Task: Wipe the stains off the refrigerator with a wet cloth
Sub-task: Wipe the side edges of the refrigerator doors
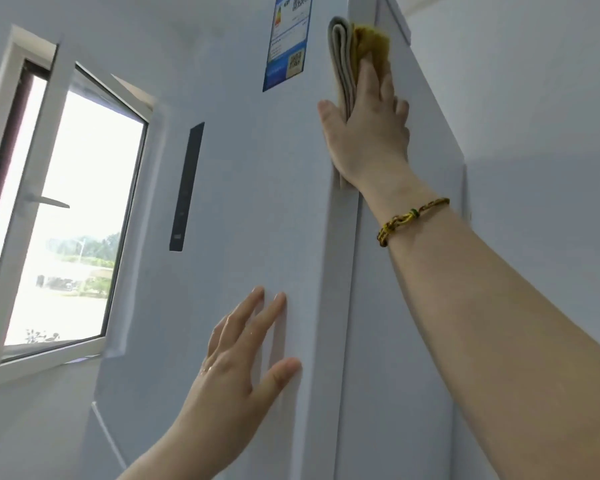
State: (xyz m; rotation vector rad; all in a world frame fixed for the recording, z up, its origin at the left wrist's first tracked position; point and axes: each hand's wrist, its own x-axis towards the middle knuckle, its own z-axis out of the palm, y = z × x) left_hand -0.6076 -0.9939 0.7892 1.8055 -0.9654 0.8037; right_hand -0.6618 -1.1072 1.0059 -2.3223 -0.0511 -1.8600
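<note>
1. Left hand (pixel 236 362), lower centre: fingers spread flat on tall white refrigerator (pixel 257 202) door; may leave smears.
2. Right hand (pixel 364 133), upper right: straight fingers press folded grey-and-yellow cloth (pixel 343 57) to door edge; ungripped, may slip.
3. Blue energy label (pixel 286 43), top centre: stray stroke could soak it.

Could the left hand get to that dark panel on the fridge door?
Probably yes: the left hand lies flat on the door, with only bare door between it and the panel.

The white refrigerator (pixel 257 202) bears a black panel (pixel 186 188) and a blue-and-white label (pixel 288 43). The cloth (pixel 342 64) is beige and mustard yellow; the braided bracelet (pixel 413 214) is yellow-brown with a green knot.
</note>
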